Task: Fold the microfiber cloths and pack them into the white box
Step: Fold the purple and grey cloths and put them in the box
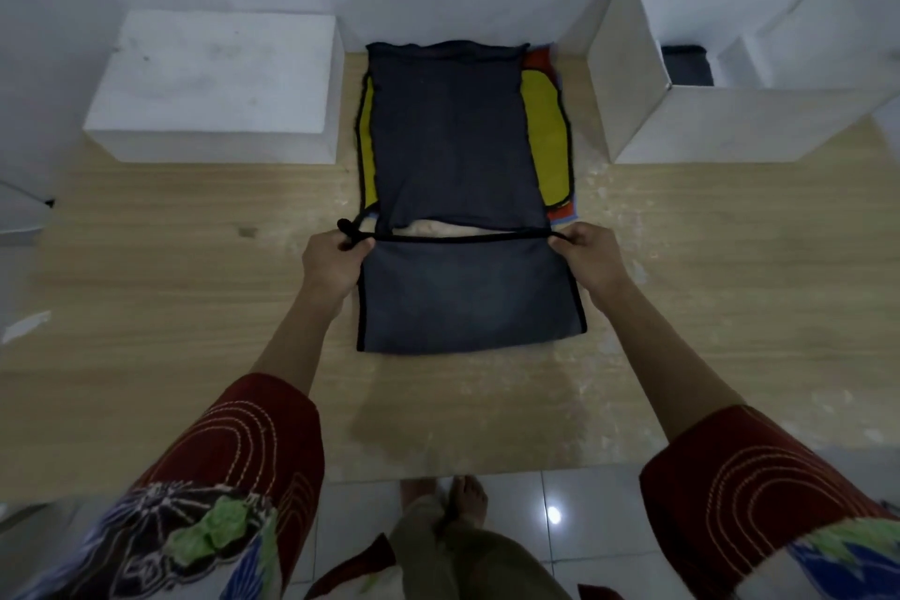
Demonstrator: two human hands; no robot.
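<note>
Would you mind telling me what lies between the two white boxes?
In the head view, the stack of cloths lies between the closed box and open box.

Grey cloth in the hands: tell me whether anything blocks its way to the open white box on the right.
Nothing visible blocks it. The grey cloth, pinched by the left hand and right hand, has bare table between it and the open white box, whose top is open; one dark cloth already lies inside.

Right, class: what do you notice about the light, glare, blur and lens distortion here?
Head view: dim, bluish light; a glare spot on the floor tile; patterned sleeves blurred near the bottom edge; wide-angle bending tilts the open white box; the dark cloth is fairly sharp.
</note>
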